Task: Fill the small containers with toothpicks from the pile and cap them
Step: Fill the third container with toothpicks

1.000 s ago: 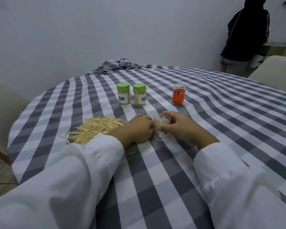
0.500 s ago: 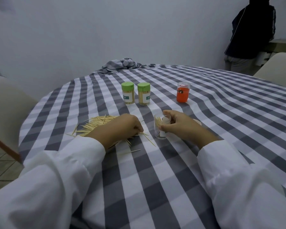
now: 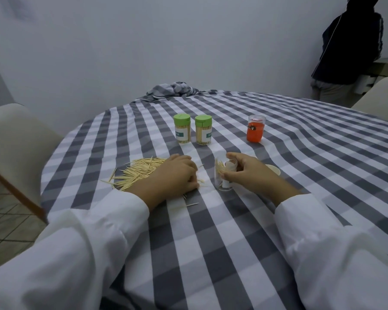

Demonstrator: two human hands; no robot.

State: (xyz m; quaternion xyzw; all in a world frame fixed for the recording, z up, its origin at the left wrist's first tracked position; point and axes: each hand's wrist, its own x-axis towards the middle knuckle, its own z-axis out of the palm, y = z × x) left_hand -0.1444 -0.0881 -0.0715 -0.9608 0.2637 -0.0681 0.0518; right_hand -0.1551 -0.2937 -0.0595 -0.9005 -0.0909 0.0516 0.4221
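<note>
A pile of toothpicks (image 3: 136, 174) lies on the checked tablecloth at the left. My left hand (image 3: 175, 176) rests on the pile's right edge with fingers curled over some toothpicks. A clear small container (image 3: 224, 175) stands upright just right of it, holding a few toothpicks; my right hand (image 3: 248, 174) grips it between thumb and fingers. A pale cap (image 3: 273, 169) lies behind my right hand. Two filled containers with green caps (image 3: 182, 132) (image 3: 203, 133) stand farther back.
An orange container with a clear lid (image 3: 255, 132) stands at the back right. Stray toothpicks (image 3: 192, 204) lie near my left wrist. Bunched cloth (image 3: 174, 90) sits at the far table edge. Chairs (image 3: 14, 148) flank the table; a person (image 3: 347, 52) stands at the back right.
My left hand has moved left from the clear container's mouth to the toothpick pile and closed on toothpicks there. My right hand keeps hold of the container.
</note>
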